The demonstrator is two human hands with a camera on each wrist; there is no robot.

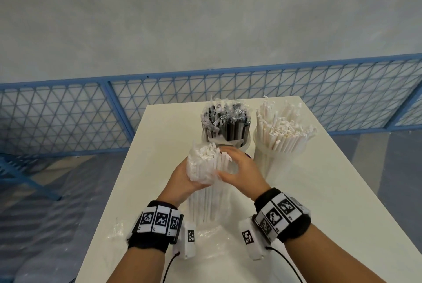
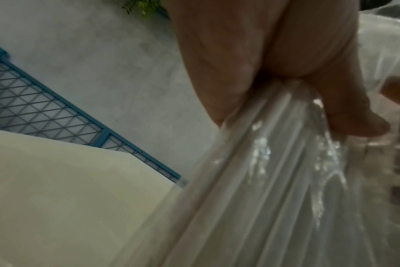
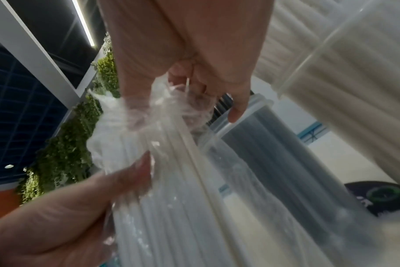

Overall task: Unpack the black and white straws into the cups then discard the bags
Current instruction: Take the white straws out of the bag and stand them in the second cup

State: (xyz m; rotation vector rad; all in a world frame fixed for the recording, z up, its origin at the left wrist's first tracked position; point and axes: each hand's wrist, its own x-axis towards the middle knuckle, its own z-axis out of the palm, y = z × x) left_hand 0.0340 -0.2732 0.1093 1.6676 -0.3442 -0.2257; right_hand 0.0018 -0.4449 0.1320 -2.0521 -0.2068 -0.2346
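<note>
Where the head view looks down on the white table [image 1: 319, 191], both hands wrap the top of an upright bundle of white straws [image 1: 206, 166] in a clear bag [image 1: 210, 234]; its foot stands on the table between the wrists. The left hand [image 1: 182, 180] cups the bundle from the left, and the right hand [image 1: 239, 168] curls over its top from the right. Behind stand two clear cups: one of black straws [image 1: 226, 123] at left, one of white straws [image 1: 283, 132] at right. More crumpled clear film [image 1: 116, 232] lies by the left wrist.

From the left wrist, the palm and thumb [image 2: 359, 115] press against the bagged straws [image 2: 274, 180].

From the right wrist, fingers [image 3: 237, 106] and thumb [image 3: 75, 207] pinch the gathered bag mouth [image 3: 149, 115] around the straw tops; both cups rise just beyond.
</note>
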